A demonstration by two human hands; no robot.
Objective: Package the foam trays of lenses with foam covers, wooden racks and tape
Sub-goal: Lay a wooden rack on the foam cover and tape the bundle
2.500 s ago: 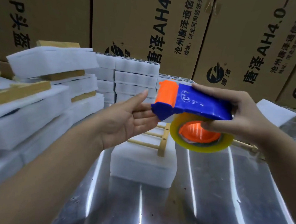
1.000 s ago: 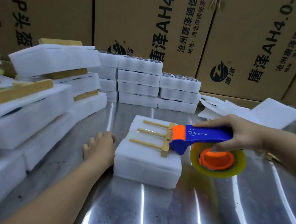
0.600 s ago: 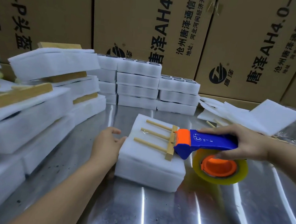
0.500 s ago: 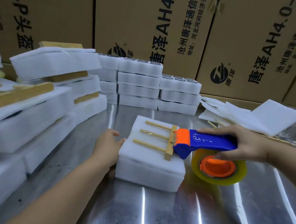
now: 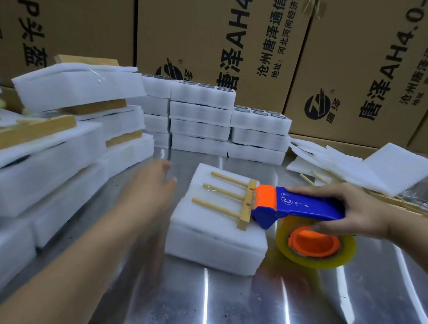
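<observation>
The white rectangular foam bundle [image 5: 215, 243], a thin cover over a thicker tray, lies flat near the middle of the shiny metal tabletop [image 5: 245, 308]. On top of it rests a pale wooden rack [image 5: 245, 208]: three thin dowels point left from a crossbar that sits near the bundle's right edge.

The orange nose of a blue-and-orange plastic tape dispenser [image 5: 305, 206] touches that crossbar. Its yellowish clear tape roll [image 5: 303, 259], on an orange hub, hangs just beyond the bundle's right side, close to the tabletop. The right hand [image 5: 354, 209] grips the dispenser's blue handle, fingers curled round it from above and below.

The left hand [image 5: 150, 187] is blurred, just left of the bundle and apart from it. Its fingers look loosely extended and hold nothing.

Behind the bundle stand stacked white foam trays [image 5: 201, 116] with round lenses in their top pockets. Piles of wrapped foam bundles with wooden bars [image 5: 52, 151] crowd the left side. To the right lies a loose heap of white foam sheets [image 5: 390, 168], with thin wooden sticks [image 5: 308, 180] beside it. Brown cardboard boxes with black print [image 5: 194, 29] line the back.
</observation>
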